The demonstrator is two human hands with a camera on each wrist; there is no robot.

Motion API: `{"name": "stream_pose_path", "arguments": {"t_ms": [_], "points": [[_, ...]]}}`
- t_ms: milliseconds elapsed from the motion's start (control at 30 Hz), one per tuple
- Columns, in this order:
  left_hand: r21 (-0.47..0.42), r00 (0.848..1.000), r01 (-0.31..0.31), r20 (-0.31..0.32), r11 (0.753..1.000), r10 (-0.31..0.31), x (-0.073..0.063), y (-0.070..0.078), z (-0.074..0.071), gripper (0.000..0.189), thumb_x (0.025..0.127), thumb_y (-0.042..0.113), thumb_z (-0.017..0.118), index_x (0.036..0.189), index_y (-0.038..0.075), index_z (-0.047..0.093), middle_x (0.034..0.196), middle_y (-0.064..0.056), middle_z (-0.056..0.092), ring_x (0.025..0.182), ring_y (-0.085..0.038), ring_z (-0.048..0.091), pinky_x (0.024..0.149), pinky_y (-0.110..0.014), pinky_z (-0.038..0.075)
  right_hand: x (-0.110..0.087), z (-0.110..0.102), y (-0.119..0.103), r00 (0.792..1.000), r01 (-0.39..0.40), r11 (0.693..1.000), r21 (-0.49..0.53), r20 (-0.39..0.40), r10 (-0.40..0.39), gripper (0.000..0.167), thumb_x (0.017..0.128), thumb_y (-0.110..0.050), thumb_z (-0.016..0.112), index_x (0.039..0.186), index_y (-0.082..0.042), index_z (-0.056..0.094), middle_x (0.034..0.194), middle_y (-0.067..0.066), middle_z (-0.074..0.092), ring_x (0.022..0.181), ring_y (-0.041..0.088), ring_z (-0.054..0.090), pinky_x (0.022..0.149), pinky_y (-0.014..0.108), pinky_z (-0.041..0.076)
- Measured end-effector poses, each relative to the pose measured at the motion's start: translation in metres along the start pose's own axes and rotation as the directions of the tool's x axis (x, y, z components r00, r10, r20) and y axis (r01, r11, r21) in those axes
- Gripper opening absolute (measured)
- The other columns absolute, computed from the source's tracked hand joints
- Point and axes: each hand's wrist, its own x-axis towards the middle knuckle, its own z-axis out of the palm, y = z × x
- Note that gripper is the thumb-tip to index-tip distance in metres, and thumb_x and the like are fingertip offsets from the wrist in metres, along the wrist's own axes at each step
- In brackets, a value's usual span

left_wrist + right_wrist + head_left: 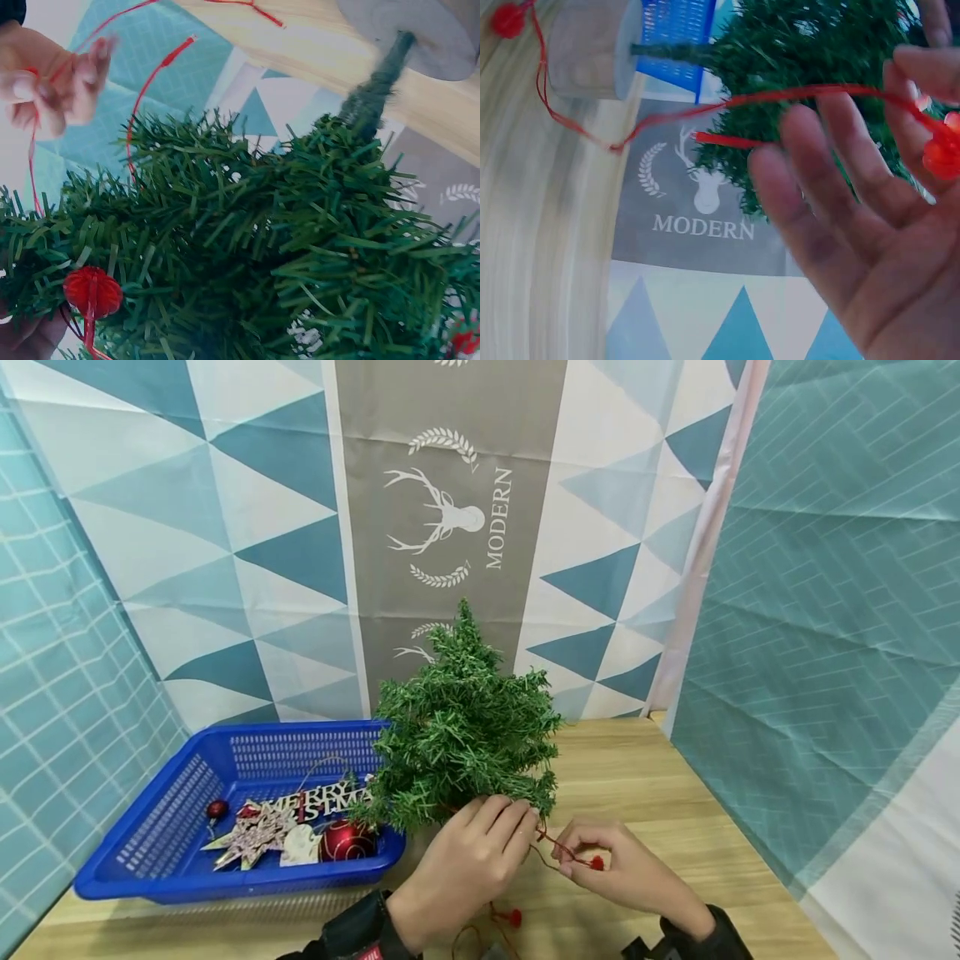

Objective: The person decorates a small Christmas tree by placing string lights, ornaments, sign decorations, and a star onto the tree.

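Two bare hands at a small artificial Christmas tree, upright on a pale cylindrical base, on a wood-grain table. Left hand against the lower front branches, fingertips hidden from the head view; impossible to tell whether gripping anything. Right hand just beside the tree, narrowed to a pinch of thumb and forefinger on a red cord, remaining fingers loosely bent and spread. Along that cord, small red balls: one by the right fingers, another against the branches near the left fingers, a third low on the table below the tree. Beside the tree, to the left, a blue perforated plastic basket with a glittery star, cut-out "MERRY" lettering, a gold-swirled red bauble and a smaller dark red bauble. Behind, a grey fabric panel printed with stag heads and "MODERN", flanked by blue and white triangles.
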Motion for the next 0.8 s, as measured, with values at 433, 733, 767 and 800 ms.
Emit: {"name": "stream_pose_path", "arguments": {"t_ms": [433,733,767,800], "points": [[-0.191,0.994,0.087,-0.054,0.978,-0.099,-0.009,-0.011,-0.007,0.031,0.102,0.007,0.034,0.101,0.006,0.065,0.096,-0.005,0.063,0.083,-0.018,0.059,0.068,-0.028,0.052,0.014,-0.025,-0.033,0.993,0.015,0.988,0.157,-0.118,0.004,0.021,0.096,0.007,0.047,0.103,-0.003,0.064,0.071,0.007,0.060,0.067,0.018,0.064,0.058,0.036,0.054],[-0.239,0.992,0.106,-0.040,0.965,-0.119,-0.012,-0.016,-0.012,0.032,0.103,0.005,0.031,0.099,0.006,0.062,0.095,-0.005,0.060,0.083,-0.018,0.058,0.070,-0.027,0.051,0.043,-0.026,-0.035,0.942,-0.123,0.991,0.048,-0.310,0.131,0.007,0.094,-0.009,0.060,0.088,-0.005,0.063,0.067,0.011,0.057,0.056,0.021,0.056,0.051,0.034,0.050],[-0.244,0.992,0.105,-0.044,0.964,-0.119,-0.014,-0.017,-0.013,0.031,0.103,0.005,0.031,0.099,0.006,0.062,0.095,-0.005,0.060,0.083,-0.018,0.058,0.071,-0.027,0.051,0.045,-0.026,-0.034,0.935,-0.140,0.990,0.031,-0.324,0.143,0.008,0.093,-0.010,0.062,0.087,-0.006,0.064,0.067,0.011,0.057,0.055,0.021,0.056,0.051,0.034,0.049],[-0.248,0.992,0.103,-0.049,0.963,-0.119,-0.015,-0.017,-0.013,0.031,0.103,0.005,0.032,0.099,0.006,0.062,0.095,-0.005,0.060,0.083,-0.018,0.058,0.071,-0.027,0.051,0.046,-0.025,-0.032,0.931,-0.151,0.988,0.012,-0.334,0.147,0.007,0.093,-0.011,0.063,0.087,-0.006,0.064,0.068,0.011,0.057,0.054,0.021,0.055,0.050,0.034,0.048]]}}
